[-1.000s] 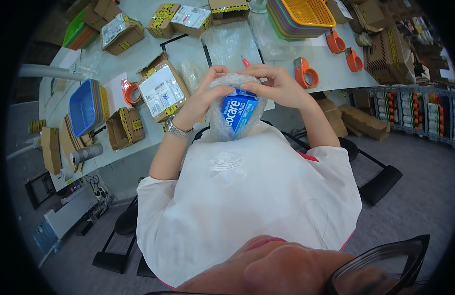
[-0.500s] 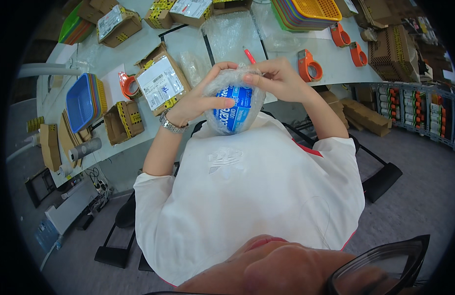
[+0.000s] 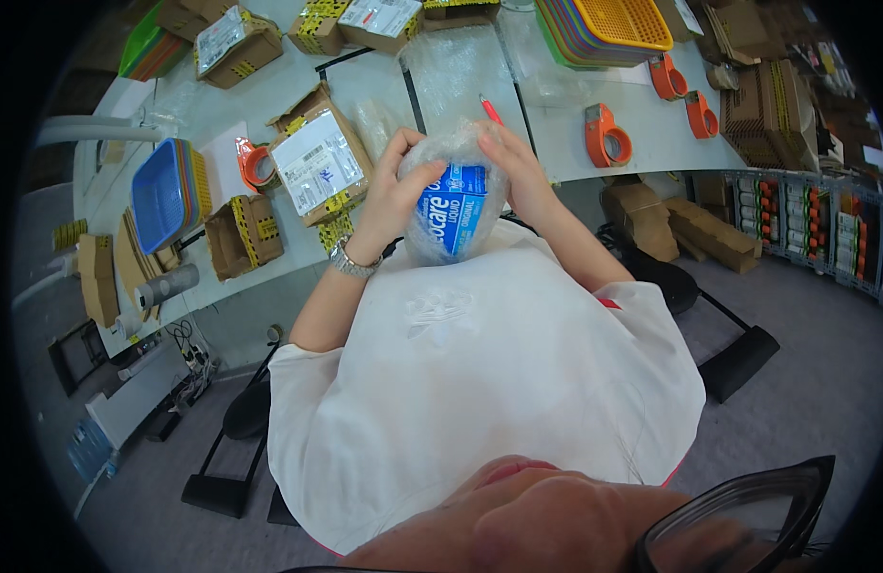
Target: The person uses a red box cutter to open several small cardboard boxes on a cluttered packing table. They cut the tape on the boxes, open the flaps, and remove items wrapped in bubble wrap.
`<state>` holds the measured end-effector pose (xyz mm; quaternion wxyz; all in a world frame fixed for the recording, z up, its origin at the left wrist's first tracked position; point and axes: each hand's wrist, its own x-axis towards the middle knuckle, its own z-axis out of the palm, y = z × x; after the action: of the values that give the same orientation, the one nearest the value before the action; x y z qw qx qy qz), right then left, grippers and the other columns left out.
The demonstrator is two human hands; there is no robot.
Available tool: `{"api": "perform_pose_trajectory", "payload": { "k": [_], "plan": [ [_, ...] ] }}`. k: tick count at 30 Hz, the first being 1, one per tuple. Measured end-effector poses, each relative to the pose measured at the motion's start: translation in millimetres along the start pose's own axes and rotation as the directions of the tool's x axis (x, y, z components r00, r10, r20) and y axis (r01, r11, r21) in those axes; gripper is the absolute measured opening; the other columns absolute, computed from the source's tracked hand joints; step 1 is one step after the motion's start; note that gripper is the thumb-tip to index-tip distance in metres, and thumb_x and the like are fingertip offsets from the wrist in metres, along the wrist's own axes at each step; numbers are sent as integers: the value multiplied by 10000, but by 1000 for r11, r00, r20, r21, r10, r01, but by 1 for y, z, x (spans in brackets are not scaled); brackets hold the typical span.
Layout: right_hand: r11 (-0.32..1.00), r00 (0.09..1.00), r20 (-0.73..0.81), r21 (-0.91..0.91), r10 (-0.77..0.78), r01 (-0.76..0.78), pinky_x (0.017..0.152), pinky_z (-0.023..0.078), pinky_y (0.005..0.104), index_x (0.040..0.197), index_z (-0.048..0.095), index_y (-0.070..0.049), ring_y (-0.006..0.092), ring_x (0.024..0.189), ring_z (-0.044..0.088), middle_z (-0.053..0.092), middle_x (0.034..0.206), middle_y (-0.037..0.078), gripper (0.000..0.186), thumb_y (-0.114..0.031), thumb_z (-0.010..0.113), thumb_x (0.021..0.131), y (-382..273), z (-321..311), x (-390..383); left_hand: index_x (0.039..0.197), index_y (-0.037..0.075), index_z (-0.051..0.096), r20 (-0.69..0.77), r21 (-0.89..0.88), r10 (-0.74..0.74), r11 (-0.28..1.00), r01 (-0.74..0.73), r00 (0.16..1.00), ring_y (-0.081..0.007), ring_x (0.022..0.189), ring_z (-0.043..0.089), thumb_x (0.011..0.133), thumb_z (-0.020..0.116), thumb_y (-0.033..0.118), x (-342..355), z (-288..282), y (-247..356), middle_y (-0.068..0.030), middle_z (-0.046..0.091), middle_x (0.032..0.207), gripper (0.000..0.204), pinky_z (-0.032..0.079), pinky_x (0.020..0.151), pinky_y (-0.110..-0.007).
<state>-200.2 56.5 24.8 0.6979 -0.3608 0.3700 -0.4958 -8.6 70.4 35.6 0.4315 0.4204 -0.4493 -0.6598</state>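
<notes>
In front of my chest, at the table's near edge, is a blue-labelled bottle (image 3: pixel 457 222) wrapped in clear bubble wrap. My left hand (image 3: pixel 388 204) is closed round its left side, with the thumb pressed on the wrap above the label. On the opposite side my right hand (image 3: pixel 520 178) grips the upper right of the wrap, its fingers over the top. Part of the label is covered by the left thumb. Just beyond the bundle, a red pen (image 3: pixel 491 111) lies on the table.
A labelled cardboard box (image 3: pixel 319 164) lies left of my hands, beside an orange tape dispenser (image 3: pixel 257 163) and stacked blue baskets (image 3: pixel 158 196). More orange dispensers (image 3: pixel 606 137) are to the right. Yellow baskets (image 3: pixel 623 24) and a bubble-wrap sheet (image 3: pixel 456 72) lie at the back.
My right hand has shifted from pinching the top of the wrap to lying along its right side. My left thumb has moved up off the label's middle.
</notes>
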Motion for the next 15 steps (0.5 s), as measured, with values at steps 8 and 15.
{"api": "perform_pose_trajectory", "payload": {
  "k": [8,15],
  "plan": [
    [969,976,205,-247,79,-27,747,518,248,1109,698,7,91,833,653,708,927,43,307,-271,626,998,-24,-8,-17,877,35,627,324,109,101,984,-143,941,-24,800,552,915,725,233,2,-24,25,15,626,815,224,443,687,-206],
    [899,896,236,143,375,-414,825,534,293,1188,642,19,126,937,668,702,1062,89,446,-385,582,1010,5,-11,-8,1156,10,647,142,-314,-40,946,83,989,-76,916,634,976,632,273,-10,-20,-23,-22,690,1024,319,511,801,-240]
  ]
}}
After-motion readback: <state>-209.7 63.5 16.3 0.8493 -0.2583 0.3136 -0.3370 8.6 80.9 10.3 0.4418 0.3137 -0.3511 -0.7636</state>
